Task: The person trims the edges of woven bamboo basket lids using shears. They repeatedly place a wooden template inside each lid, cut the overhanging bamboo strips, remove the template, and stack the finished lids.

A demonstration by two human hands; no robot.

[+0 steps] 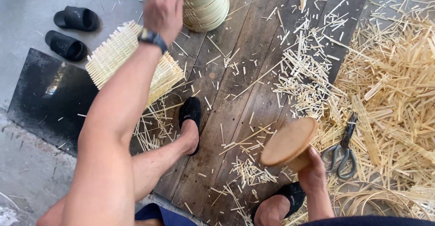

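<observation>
Dark wooden floor planks run through the middle of the scene, littered with short pale bamboo offcuts, and a thick heap of bamboo strips covers the floor on the right. Grey concrete lies to the left, with a black mat on it and a pair of black slippers standing beyond the mat.

The left hand is stretched forward, seen from the back, with a dark watch on the wrist. It reaches up to a stack of round woven bamboo baskets at the top edge; its fingers run out of the picture, so I cannot tell whether they grip the stack or only rest by it. Just under that arm lies a flat woven bamboo mat with loose strip ends sticking out along its edges.

The right hand is low on the right, closed around the lower part of a round wooden block, whose flat disc-shaped face is tilted up and to the left. Near that hand, a pair of dark scissors lies on the strips, and a thin bamboo hoop rests close by. Both feet wear black slippers on the planks
</observation>
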